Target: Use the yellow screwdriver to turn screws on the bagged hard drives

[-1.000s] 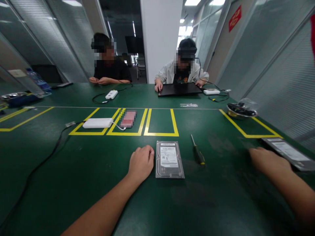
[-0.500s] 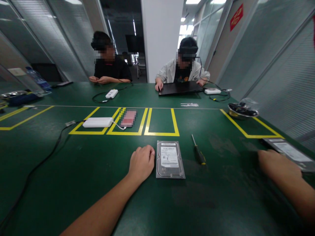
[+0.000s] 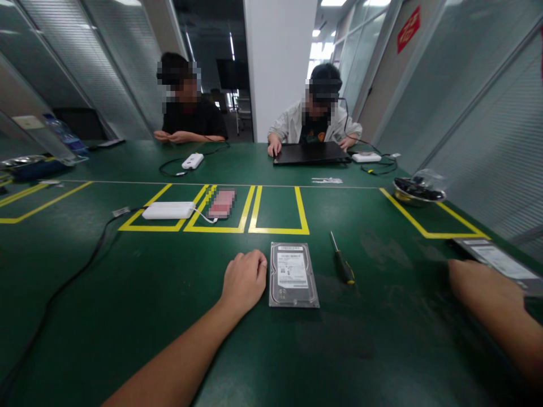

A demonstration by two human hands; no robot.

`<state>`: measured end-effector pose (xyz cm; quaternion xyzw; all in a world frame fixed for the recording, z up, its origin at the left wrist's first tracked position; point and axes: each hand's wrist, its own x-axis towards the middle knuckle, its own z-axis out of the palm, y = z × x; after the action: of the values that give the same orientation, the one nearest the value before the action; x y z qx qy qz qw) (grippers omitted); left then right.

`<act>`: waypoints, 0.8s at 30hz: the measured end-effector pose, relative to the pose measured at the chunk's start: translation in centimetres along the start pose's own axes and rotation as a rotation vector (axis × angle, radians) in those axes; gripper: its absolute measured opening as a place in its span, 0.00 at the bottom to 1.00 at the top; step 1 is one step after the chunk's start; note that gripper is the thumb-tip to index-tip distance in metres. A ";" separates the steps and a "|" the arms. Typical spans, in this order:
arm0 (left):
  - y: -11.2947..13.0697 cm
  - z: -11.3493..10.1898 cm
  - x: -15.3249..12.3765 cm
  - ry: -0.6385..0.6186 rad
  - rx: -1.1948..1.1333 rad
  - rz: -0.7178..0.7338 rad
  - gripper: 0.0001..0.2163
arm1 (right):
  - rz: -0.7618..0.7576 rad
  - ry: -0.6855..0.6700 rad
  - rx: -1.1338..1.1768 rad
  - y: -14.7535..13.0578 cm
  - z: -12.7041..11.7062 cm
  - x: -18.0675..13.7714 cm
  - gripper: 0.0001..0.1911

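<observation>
My left hand (image 3: 245,282) rests on the table in a loose fist, with nothing showing in its curled fingers. Just right of it, a little apart, a hard drive (image 3: 292,275) lies flat with its white label up. Farther right is a screwdriver (image 3: 343,263) with a dark handle, its tip pointing away from me. My right hand (image 3: 481,288) is at the far right, closed, its fingers folded out of sight. Right behind it lies a second hard drive (image 3: 503,261), partly covered by the hand; whether they touch I cannot tell.
Yellow tape (image 3: 278,230) marks boxes on the green table (image 3: 127,339). A white power bank (image 3: 168,211) is cabled to a pink phone (image 3: 222,203). A metal bowl (image 3: 418,196) holds dark items. Two people sit opposite, one touching a black laptop (image 3: 311,152).
My right hand has shifted very slightly to the right. The left hand, the nearer hard drive and the screwdriver stay where they were.
</observation>
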<state>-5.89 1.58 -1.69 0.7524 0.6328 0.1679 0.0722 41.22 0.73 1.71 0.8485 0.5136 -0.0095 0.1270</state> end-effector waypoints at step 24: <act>0.1 0.0 0.0 0.003 -0.013 -0.010 0.07 | 0.011 0.141 -0.073 -1.2 -1.6 -1.5 0.15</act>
<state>-5.83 1.57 -1.70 0.7486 0.6355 0.1728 0.0771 39.28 0.34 3.21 0.8446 0.5166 0.0699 0.1216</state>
